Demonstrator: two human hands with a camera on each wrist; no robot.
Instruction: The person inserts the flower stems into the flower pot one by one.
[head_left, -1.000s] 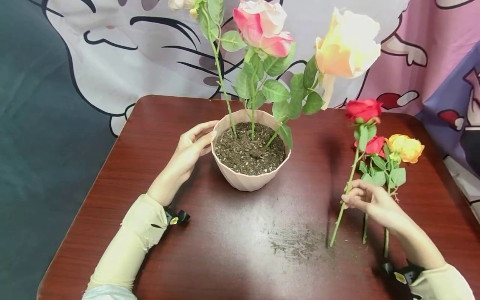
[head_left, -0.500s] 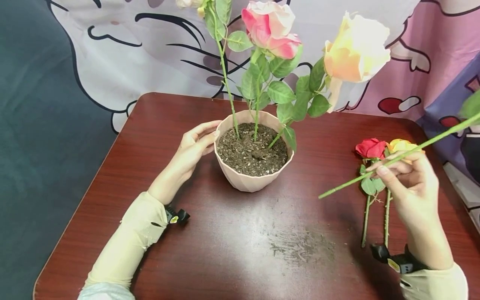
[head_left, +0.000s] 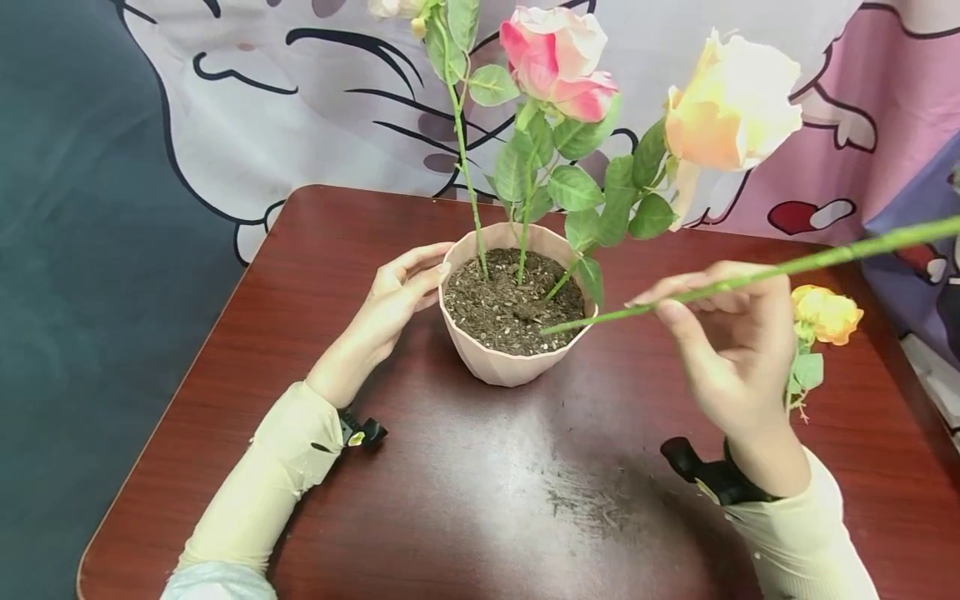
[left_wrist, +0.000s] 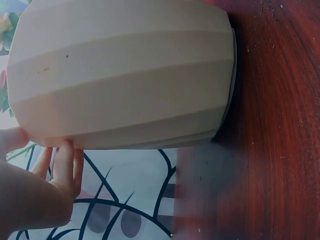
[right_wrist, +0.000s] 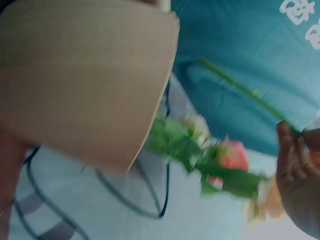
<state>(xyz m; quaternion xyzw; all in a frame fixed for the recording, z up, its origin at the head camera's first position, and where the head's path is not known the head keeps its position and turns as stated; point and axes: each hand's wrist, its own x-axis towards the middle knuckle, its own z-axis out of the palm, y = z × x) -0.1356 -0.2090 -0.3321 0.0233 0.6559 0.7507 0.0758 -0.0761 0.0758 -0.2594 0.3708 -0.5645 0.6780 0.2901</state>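
A pale pink faceted flowerpot (head_left: 498, 367) full of dark soil (head_left: 495, 312) stands on the table, with a white rose (head_left: 397, 7), a pink rose (head_left: 557, 62) and a peach rose (head_left: 731, 104) upright or leaning in it. My left hand (head_left: 386, 308) rests against the pot's left side; in the left wrist view its fingertips touch the outer wall. Between thumb and fingers, my right hand (head_left: 738, 350) pinches the green stem (head_left: 825, 257) of another rose. The stem slants down-left, its lower end over the soil at the pot's right front. Its bloom lies outside the head view.
A yellow rose (head_left: 825, 315) lies at the right of the brown table (head_left: 420, 508), partly behind my right hand. Crumbs of soil (head_left: 592, 504) are scattered in front of the pot. A printed cloth (head_left: 337, 142) hangs behind the table.
My right hand has lifted the red rose off the table, tilted it, and carried it left so the stem's end is over the pot. My left hand stays at the pot.
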